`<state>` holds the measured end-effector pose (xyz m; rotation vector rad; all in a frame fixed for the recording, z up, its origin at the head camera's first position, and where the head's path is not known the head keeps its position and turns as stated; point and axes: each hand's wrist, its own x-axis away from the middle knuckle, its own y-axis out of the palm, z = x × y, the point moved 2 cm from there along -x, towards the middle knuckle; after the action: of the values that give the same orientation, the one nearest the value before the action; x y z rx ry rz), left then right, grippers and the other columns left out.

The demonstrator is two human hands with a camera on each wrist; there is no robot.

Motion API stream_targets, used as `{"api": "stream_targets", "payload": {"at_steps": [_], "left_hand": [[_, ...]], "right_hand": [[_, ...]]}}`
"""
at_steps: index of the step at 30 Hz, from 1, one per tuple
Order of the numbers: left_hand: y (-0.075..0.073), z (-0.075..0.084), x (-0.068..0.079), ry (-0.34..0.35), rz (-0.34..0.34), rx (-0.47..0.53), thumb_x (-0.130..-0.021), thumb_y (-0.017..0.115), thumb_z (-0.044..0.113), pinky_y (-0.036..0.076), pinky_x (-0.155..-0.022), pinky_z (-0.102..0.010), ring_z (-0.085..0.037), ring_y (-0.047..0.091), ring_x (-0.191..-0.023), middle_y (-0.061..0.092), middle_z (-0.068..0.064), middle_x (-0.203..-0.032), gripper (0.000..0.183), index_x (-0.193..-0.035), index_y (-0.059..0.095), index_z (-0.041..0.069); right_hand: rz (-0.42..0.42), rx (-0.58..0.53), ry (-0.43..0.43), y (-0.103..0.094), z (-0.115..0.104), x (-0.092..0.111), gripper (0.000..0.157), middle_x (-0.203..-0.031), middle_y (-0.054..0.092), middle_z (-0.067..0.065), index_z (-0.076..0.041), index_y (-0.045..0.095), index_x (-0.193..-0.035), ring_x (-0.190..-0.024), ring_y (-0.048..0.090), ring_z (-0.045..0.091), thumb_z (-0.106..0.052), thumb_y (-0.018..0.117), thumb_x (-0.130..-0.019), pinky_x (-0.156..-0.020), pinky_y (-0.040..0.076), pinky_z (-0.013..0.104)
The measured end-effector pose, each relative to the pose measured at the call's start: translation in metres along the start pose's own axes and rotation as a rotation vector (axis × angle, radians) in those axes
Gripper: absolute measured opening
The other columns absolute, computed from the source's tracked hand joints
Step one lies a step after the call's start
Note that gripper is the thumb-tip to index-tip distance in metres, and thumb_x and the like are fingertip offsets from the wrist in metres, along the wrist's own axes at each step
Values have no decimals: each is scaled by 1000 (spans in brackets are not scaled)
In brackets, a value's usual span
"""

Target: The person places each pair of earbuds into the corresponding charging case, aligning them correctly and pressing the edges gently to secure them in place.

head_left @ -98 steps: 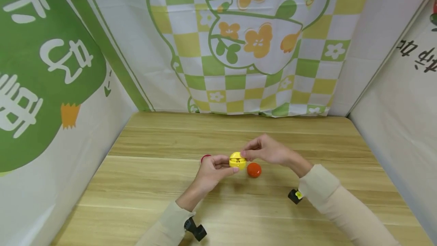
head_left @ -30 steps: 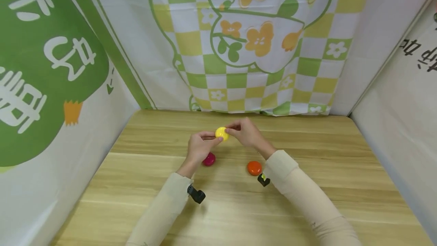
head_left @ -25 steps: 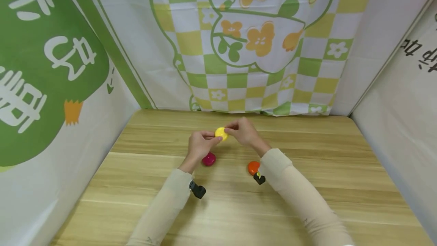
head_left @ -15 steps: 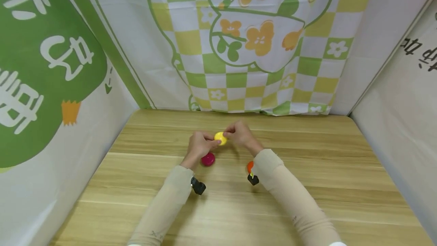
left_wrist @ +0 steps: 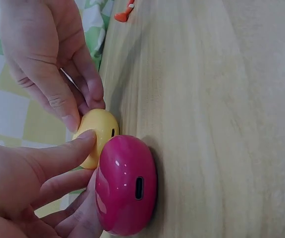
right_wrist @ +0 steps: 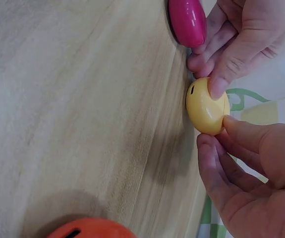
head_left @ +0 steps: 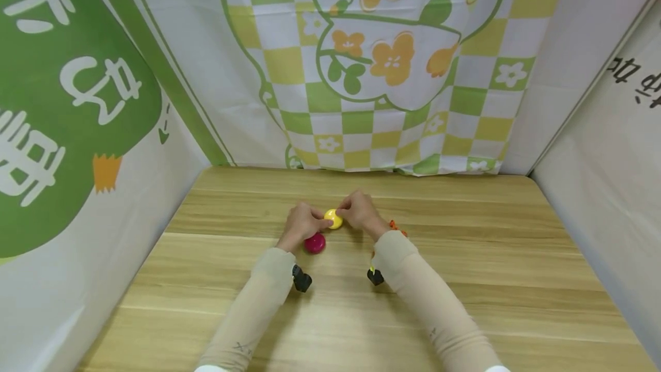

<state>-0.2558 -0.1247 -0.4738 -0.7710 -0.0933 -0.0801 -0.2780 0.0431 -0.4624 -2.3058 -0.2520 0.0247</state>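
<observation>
A glossy yellow earbud charging case [head_left: 333, 219], lid closed, is between both hands, low over the table [head_left: 341, 326]. My left hand [head_left: 302, 223] pinches it with the thumb [left_wrist: 78, 148] across one face and fingers behind. My right hand [head_left: 360, 211] pinches its opposite side between thumb and fingertips. A dark charging port shows on the yellow case [right_wrist: 206, 106] in the right wrist view. Right beside my left hand sits a magenta case [head_left: 315, 243] of the same kind, its port facing the left wrist camera.
An orange case [right_wrist: 92, 229] lies on the table, mostly covered by my right sleeve in the head view. Small orange pieces [head_left: 395, 226] show just beyond that sleeve. A checkered cloth [head_left: 361, 131] hangs behind the table's far edge.
The yellow case stood part open earlier, its inside showing; its lid is closed now. Both hands have moved it left, then lowered it toward the table beside the magenta case.
</observation>
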Motion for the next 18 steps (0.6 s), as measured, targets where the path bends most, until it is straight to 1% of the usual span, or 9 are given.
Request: {"api": "stream_targets", "payload": {"at_steps": [3,6,9,11,13,16,18], "left_hand": [[0,1,-1,10,-1,-17,-87,89,28,44,-61,-19,-12,69,-65,80,-8,-75,20,-88,86,7],[-1,2,-1,0,-4,-20,-88,88,28,45,-59,-19,-13,70,-64,80,-9,-76,21,-87,85,7],[-2,3,-1,-26,-15,-8,-90,87,28,48,-60,-19,-14,71,-64,80,-9,-77,22,-87,84,6],[-3,3,0,-31,-22,-1,-91,86,27,48,-60,-19,-14,71,-64,80,-10,-77,23,-86,84,5],[-4,4,1,-28,-28,-2,-91,85,27,48,-59,-19,-13,69,-62,80,-11,-77,24,-85,83,4],[-8,6,2,-10,-21,-24,-92,84,27,44,-55,-19,-13,66,-59,80,-13,-78,26,-86,83,2],[-11,9,5,3,-1,-40,-92,84,27,45,-54,-18,-13,65,-60,80,-15,-83,26,-90,82,2]], "right_hand": [[6,12,7,2,1,-2,12,-99,83,9,-6,85,-94,-105,73,25,-13,77,-97,-98,59,39],[1,20,4,4,0,-3,13,-99,82,10,-4,85,-94,-103,73,26,-12,76,-98,-98,60,41],[-5,29,-2,5,-1,-3,14,-99,82,10,-3,84,-94,-104,72,28,-11,74,-99,-112,52,45],[-4,32,-1,5,0,-3,14,-99,82,10,-3,84,-95,-105,72,28,-11,73,-100,-114,51,46],[-1,36,-8,3,1,-2,14,-102,82,10,-3,84,-97,-106,72,28,-10,71,-100,-113,53,45],[13,55,-42,-4,2,0,14,-106,81,12,-2,82,-100,-106,72,29,-11,71,-101,-96,62,41],[24,72,-85,-14,3,3,15,-107,80,15,1,81,-102,-104,74,30,-11,72,-100,-93,63,41]]}}
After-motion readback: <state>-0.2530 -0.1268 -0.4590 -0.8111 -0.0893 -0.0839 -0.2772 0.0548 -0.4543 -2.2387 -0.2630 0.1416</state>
